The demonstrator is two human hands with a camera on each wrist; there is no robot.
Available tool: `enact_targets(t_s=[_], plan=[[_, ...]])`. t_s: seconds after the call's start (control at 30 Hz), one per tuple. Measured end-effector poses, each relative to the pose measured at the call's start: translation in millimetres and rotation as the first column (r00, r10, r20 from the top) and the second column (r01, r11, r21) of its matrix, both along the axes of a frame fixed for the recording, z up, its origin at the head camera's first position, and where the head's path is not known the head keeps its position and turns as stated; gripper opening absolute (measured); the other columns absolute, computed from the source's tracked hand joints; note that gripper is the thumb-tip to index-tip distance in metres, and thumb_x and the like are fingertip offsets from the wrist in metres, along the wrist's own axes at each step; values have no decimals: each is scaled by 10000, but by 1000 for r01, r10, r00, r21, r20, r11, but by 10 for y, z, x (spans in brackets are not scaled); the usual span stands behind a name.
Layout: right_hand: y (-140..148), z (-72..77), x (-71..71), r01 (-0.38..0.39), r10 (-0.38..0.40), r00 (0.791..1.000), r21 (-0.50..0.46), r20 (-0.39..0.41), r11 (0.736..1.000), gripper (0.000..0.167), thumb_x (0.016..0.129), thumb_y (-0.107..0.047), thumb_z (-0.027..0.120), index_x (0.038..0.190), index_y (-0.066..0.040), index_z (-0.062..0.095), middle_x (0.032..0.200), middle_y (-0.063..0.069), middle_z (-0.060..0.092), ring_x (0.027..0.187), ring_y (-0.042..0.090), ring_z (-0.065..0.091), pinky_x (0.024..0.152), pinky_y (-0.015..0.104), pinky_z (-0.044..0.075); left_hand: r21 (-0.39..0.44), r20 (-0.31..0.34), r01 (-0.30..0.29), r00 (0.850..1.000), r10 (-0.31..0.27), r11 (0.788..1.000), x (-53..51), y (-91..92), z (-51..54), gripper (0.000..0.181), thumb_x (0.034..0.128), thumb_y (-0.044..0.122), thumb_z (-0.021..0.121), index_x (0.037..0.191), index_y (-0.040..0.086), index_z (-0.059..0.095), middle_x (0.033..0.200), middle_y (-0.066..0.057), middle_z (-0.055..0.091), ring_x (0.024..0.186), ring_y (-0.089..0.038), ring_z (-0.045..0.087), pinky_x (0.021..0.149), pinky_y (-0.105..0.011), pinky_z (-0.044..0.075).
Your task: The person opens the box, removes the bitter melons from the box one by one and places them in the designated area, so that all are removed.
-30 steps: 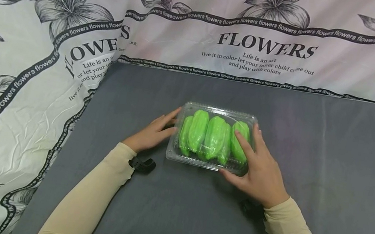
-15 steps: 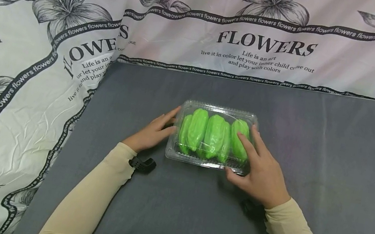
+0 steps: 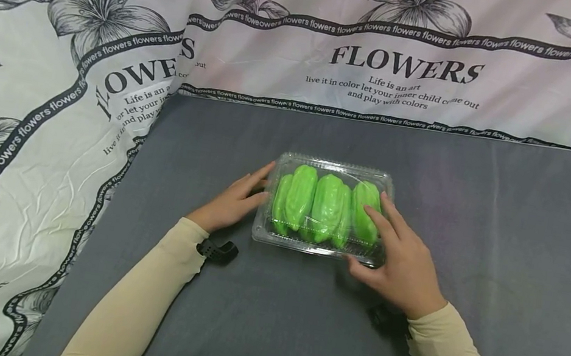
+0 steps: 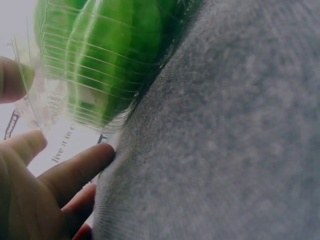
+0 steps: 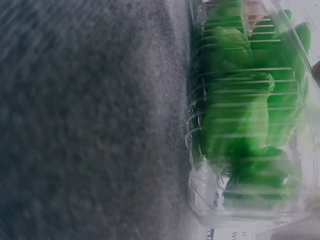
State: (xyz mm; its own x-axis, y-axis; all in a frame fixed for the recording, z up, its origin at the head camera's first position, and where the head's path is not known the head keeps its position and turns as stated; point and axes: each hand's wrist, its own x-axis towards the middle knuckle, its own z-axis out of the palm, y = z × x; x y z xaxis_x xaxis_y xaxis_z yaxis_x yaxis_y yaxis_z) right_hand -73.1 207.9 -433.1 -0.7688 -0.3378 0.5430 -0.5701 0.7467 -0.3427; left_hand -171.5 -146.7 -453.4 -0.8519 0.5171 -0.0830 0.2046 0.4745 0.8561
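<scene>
A clear plastic clamshell box lies lid-down on the grey tabletop, holding several bright green, ridged, oblong fruits that look like star fruit. My left hand is at the box's left side with fingers extended; the left wrist view shows its fingers spread by the ribbed wall. On the right side, my right hand lies with spread fingers over the lid's corner and the thumb at the front edge. Green fruits show through the ribbed wall in the right wrist view, where most of that hand is out of sight.
Grey cloth covers the table around the box. White flower-printed fabric hangs behind it and along the left. A black strap is on the left wrist.
My right hand has slid slightly right along the box, its thumb moving right along the front edge. The left hand and the box stay nearly where they were.
</scene>
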Motion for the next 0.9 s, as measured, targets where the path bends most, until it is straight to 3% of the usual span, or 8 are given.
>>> enact_targets(t_s=[0.13,0.37,0.43,0.53,0.63,0.77,0.9], plan=[[41,9,18,-22,22,1000,-12,5,1000,765,760,-374,805,1433,-53,637,1560,233,511,906,410,729,618,499,551,-3,1,1,1000,-1,1000,-2,6,-2,688,1121,398,461,1704,361,99,1649,-139,419,1628,-303,82,1301,-540,-20],[83,41,7,-70,71,997,-22,23,997,663,790,-302,800,1389,-43,687,1528,210,551,1259,482,628,562,393,483,-4,-4,-1,1000,1,1000,-13,-2,-16,683,1121,419,458,1701,375,101,1650,-135,419,1625,-297,115,1303,-530,-21],[87,53,9,-79,80,996,-28,27,996,663,770,-260,814,1382,-36,692,1525,211,554,1188,442,681,560,373,477,-7,-16,1,1000,-1,1000,-14,-5,-23,682,1123,409,453,1704,362,99,1647,-139,422,1613,-294,177,1307,-503,-24],[92,74,12,-99,99,995,-34,14,994,656,739,-181,826,1365,-28,703,1517,225,559,921,308,741,551,322,449,-10,-30,4,1000,-4,1000,-12,-2,-22,678,1127,385,447,1707,344,99,1642,-146,427,1593,-294,249,1310,-475,-24],[102,93,12,-127,127,992,-39,-7,991,652,706,-100,835,1342,-16,717,1507,258,556,858,293,737,549,305,435,-4,-28,5,1000,-5,1000,-12,3,-14,678,1128,358,450,1710,326,103,1635,-161,435,1583,-310,274,1309,-504,2],[122,108,14,-160,159,987,-33,-17,987,651,688,-40,846,1327,-5,724,1512,289,535,1093,449,723,577,332,466,11,-11,-7,1000,7,1000,-22,12,-8,683,1121,342,473,1710,316,127,1620,-173,452,1591,-324,245,1294,-580,95],[131,126,24,-174,174,985,-23,1,985,643,692,-6,859,1321,-8,730,1526,285,522,1157,472,692,580,322,465,15,-4,-12,1000,12,1000,-25,18,2,688,1115,341,486,1710,306,141,1616,-179,457,1592,-332,239,1276,-614,156]])
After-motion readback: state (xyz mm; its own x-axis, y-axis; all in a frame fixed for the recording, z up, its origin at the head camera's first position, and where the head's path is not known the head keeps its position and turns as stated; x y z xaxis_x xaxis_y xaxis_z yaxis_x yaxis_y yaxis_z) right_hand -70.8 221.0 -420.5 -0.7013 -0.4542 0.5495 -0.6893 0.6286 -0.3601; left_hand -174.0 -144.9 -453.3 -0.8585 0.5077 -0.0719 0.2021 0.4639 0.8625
